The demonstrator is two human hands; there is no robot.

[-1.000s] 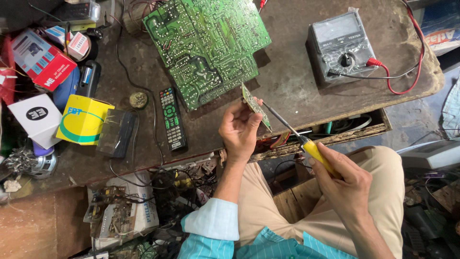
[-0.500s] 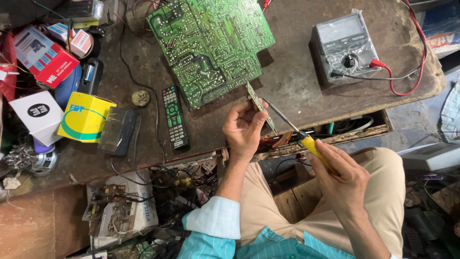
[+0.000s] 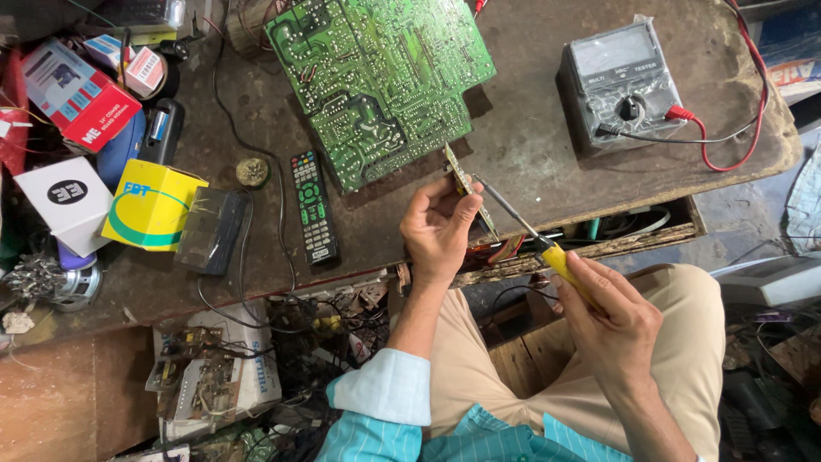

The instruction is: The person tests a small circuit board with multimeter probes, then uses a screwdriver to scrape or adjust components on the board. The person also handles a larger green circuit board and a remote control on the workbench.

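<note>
So the left hand (image 3: pixel 438 229) had its fingers pinched around a small circuit board (image 3: pixel 469 190), holding it edge-up just over the front edge of the surface (image 3: pixel 547 154). The right hand (image 3: pixel 609 318) was wrapped around the yellow handle of a screwdriver (image 3: pixel 547 250), tip right up against that little board. A big green circuit board (image 3: pixel 380 81) lay flat just behind, with a grey multimeter (image 3: pixel 617 84) off to the right and a black remote (image 3: pixel 313 205) to the left, next to a yellow box (image 3: pixel 150 205).

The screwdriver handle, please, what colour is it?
Yellow handle, in the right hand, head view.
</note>
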